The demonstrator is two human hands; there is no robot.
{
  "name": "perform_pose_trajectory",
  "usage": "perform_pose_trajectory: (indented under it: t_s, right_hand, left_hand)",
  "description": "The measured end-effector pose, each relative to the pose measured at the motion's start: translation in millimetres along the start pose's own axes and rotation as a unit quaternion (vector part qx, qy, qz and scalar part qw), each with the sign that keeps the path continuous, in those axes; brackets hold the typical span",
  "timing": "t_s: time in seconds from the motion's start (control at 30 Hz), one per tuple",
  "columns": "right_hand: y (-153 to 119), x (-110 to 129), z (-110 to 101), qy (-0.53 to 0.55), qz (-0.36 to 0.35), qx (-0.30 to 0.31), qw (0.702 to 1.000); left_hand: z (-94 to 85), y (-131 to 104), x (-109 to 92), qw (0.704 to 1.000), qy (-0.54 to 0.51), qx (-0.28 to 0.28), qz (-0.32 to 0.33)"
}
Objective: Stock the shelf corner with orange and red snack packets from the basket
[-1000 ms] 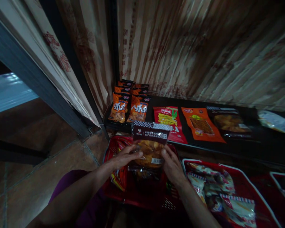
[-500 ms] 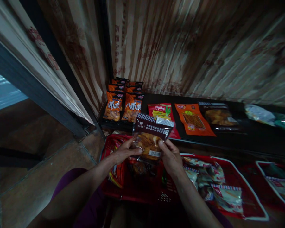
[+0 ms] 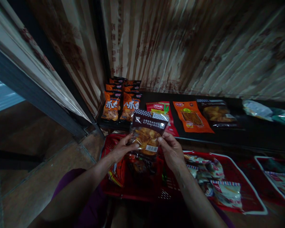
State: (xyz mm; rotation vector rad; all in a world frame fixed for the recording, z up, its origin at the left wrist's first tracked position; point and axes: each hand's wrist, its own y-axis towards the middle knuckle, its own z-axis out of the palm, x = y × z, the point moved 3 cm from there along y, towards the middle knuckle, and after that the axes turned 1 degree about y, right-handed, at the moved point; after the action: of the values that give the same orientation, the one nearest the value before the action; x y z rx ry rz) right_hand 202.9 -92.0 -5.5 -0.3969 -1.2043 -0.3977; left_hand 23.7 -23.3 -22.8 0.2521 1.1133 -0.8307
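Note:
Between my two hands is a dark brown snack bag with a clear window showing golden-brown pieces. My left hand grips its lower left side, thumb over the front. The right side is pinched by my right hand, its thumb beside the white barcode label. The bag is held tilted above a red basket, in front of the shelf edge. Behind it, a red snack bag on the shelf is partly covered. Inside the basket, orange-red packets and a dark packet show below my hands.
On the black shelf stand rows of orange-and-black snack bags. Further right lie an orange bag, another brown bag and white-green packets. A second red basket holds white packets. A dark metal post rises at left.
The held bag has shifted slightly left and up in the view, and its front shows a little more plainly. Both hands keep their grip. The whole view has moved slightly.

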Motion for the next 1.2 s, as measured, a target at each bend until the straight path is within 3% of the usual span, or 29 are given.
perform_pose_trajectory:
  t_s: [0.3,0.53,0.8,1.2]
  right_hand:
    - [-1.7,4.4,-2.8,-0.043,-0.056,-0.021,0.997]
    - [-1.2,11.1,0.7,0.023,-0.039,-0.029,0.999]
    - [-0.3,5.5,1.0,-0.026,-0.016,0.016,0.999]
    - [0.0,-0.2,-1.1,-0.069,-0.008,0.031,0.997]
  left_hand:
    - [1.7,-3.5,-1.2,1.0,-0.015,0.009,-0.015]
    - [1.3,-0.6,7.5,0.999,-0.031,0.017,-0.03]
    - [4.8,-0.2,-9.4,0.996,-0.076,-0.055,0.01]
    - [9.0,6.8,-11.4,0.994,-0.085,-0.042,0.047]
